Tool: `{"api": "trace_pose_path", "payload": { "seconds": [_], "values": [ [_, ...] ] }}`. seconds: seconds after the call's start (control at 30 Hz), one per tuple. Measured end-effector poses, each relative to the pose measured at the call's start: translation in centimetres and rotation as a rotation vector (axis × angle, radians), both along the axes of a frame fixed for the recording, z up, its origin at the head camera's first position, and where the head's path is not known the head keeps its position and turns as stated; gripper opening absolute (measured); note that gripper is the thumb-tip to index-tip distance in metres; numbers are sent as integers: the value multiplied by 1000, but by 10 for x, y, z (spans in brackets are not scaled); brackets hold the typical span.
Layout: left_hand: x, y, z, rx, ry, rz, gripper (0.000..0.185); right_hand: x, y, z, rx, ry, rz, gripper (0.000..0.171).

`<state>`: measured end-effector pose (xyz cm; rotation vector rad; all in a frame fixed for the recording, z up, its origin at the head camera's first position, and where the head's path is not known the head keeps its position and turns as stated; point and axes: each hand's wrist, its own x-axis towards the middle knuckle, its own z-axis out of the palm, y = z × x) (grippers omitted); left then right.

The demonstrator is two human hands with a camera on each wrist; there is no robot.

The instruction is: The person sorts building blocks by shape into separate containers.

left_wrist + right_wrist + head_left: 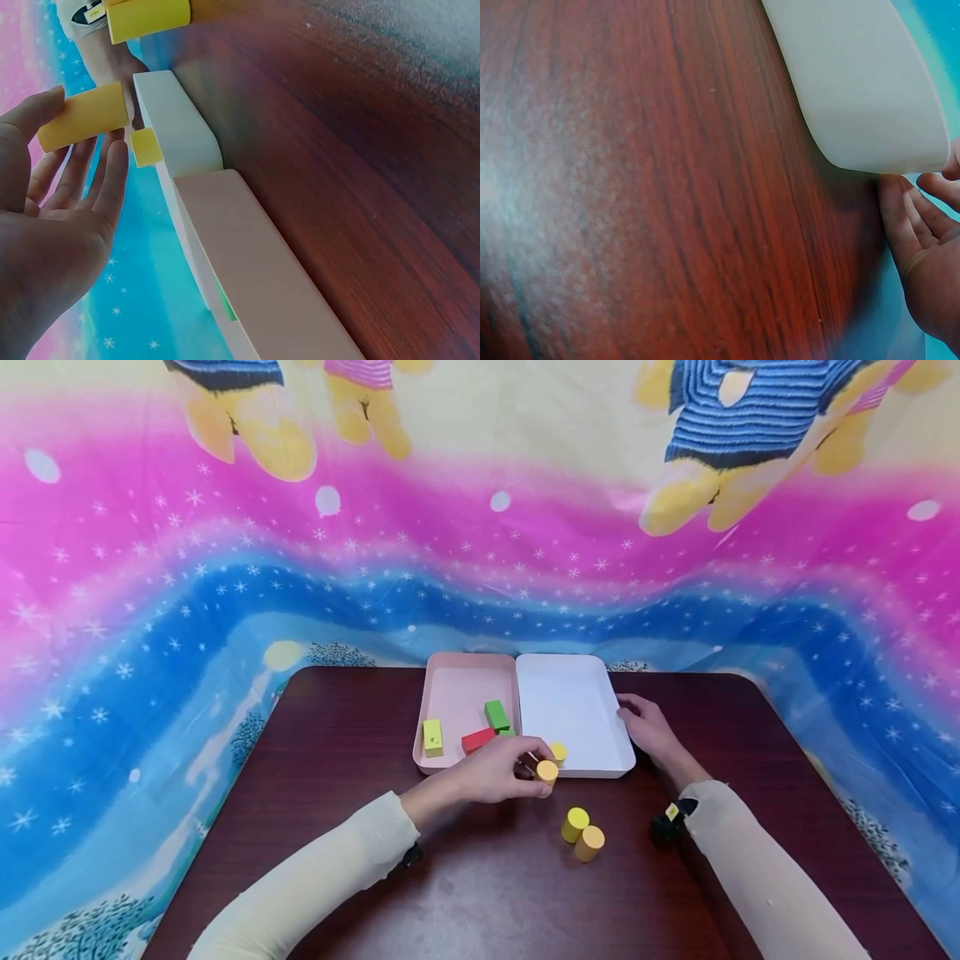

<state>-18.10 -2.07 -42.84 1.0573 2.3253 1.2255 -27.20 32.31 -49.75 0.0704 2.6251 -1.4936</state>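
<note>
My left hand (pixel 498 770) pinches a light orange cylinder block (pixel 546 772) between thumb and fingers, in front of the white tray's near edge. In the left wrist view, that same cylinder block (pixel 86 116) lies across the fingertips under the thumb. A yellow cylinder block (pixel 558 753) is just behind it, at the near left corner of the white tray (pixel 573 714). My right hand (pixel 651 727) rests at the tray's right side. In the right wrist view, its fingertips (pixel 891 187) touch the outer wall near a corner.
The pink tray (pixel 468 681) adjoins the white one on the left. It holds a yellow block (pixel 432 737), a red block (pixel 477 741) and green blocks (pixel 497 716). Nearer on the dark table stand a yellow cylinder (pixel 575 825) and an orange cylinder (pixel 590 843), side by side.
</note>
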Motion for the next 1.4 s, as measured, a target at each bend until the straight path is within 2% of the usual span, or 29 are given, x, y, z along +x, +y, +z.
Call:
{"api": "trace_pose_path", "payload": {
  "seconds": [0.73,1.17,1.4],
  "values": [
    [-8,-2,6,63,14,44,30,0,-1,1,-1,-15,-4,52],
    [-13,-2,3,107,18,71,29,0,-2,1,13,-15,-7,53],
    [-15,-2,2,99,11,88,30,-1,-1,0,16,-8,-5,53]
  ]
}}
